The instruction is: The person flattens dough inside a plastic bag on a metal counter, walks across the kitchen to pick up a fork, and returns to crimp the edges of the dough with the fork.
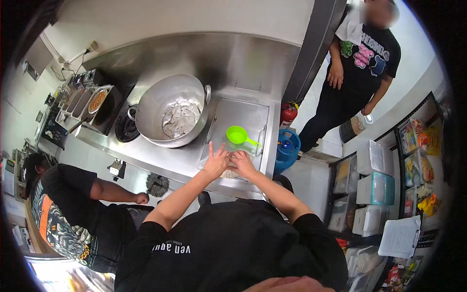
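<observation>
My left hand [217, 161] and my right hand [242, 163] are close together over the front of the steel counter. Their fingertips pinch what looks like a clear plastic bag [229, 173] with pale contents, mostly hidden under the hands. Just beyond them a bright green plastic dipper [237, 135] rests on the metal tray [238, 111], its handle pointing right. To the left of my hands is a large, deep metal pot [151, 109] with a whitish, wet-looking mass [181, 118] in its bottom.
A black burner [127, 127] and food pans [98, 100] lie left of the pot. A blue gas cylinder [287, 152] and red fire extinguisher [289, 114] stand right. One person [73, 209] is at left, another [362, 63] at upper right. Storage bins [375, 189] fill the right side.
</observation>
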Tool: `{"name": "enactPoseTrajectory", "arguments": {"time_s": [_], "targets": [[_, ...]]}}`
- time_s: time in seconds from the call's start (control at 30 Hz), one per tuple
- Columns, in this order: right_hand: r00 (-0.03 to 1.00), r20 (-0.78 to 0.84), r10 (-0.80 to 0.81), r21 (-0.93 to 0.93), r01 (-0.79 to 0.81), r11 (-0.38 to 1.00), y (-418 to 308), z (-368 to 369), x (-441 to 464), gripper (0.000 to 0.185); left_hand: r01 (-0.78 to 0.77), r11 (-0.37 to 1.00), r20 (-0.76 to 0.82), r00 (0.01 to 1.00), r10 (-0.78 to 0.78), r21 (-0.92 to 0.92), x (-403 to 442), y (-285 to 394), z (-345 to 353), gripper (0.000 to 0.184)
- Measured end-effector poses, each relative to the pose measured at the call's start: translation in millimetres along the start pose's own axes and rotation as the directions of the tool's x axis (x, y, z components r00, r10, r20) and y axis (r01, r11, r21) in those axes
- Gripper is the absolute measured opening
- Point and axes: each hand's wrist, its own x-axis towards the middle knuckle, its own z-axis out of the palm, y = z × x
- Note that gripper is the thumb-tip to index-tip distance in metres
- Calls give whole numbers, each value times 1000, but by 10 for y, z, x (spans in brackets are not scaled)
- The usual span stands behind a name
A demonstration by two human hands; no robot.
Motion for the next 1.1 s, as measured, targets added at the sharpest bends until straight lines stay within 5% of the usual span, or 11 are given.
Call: {"name": "enactPoseTrajectory", "arguments": {"time_s": [0.07, 0.13, 0.33, 0.4, 0.53, 0.7, 0.87, 0.93, 1.0, 1.07, 1.1], "targets": [[1000, 17, -6, 12, 5, 1000, 43, 2, -6, 25, -62, 998, -12, 998, 62, -2, 4, 32, -18, 30], [1000, 23, -11, 20, 11, 1000, 68, 19, -11, 23, 100, 984, 426, 904, -27, -150, 17, 24, 63, 25], [1000, 18, 24, 95, -26, 995, 110, 66, 16, 22, 278, 931, 270, 939, -212, -236, -171, 70, 134, 25], [993, 107, 40, 121, -53, 991, 95, 14, 15, 23, 212, 951, 142, 973, -184, -223, -204, 24, 27, 22], [990, 118, 76, 78, -86, 993, 1, -57, 78, 25, 210, 941, 226, 962, -151, -265, -170, -13, -130, 19], [943, 317, 101, 45, -121, 992, 106, -5, 82, 22, 318, 890, 302, 927, -221, -326, -372, -150, -115, 29], [961, 262, 87, 94, -115, 989, 206, 144, 3, 24, 558, 794, 549, 752, -364, -239, -571, -239, -365, 41], [966, 245, 88, 83, -111, 990, 209, 138, -28, 23, 581, 778, 470, 770, -431, -239, -581, -140, -554, 34], [963, 239, 121, 49, -137, 989, 172, 94, -29, 21, 602, 768, -33, 782, -623, -218, -424, -22, -789, 28], [970, 213, 115, 111, -141, 984, 119, 87, -29, 15, 286, 812, -154, 898, -413, -509, -371, 65, -645, 25], [963, 232, 138, 3, -142, 990, 152, 122, -33, 15, 316, 744, -23, 913, -406, -589, -334, 177, -522, 28]]}}
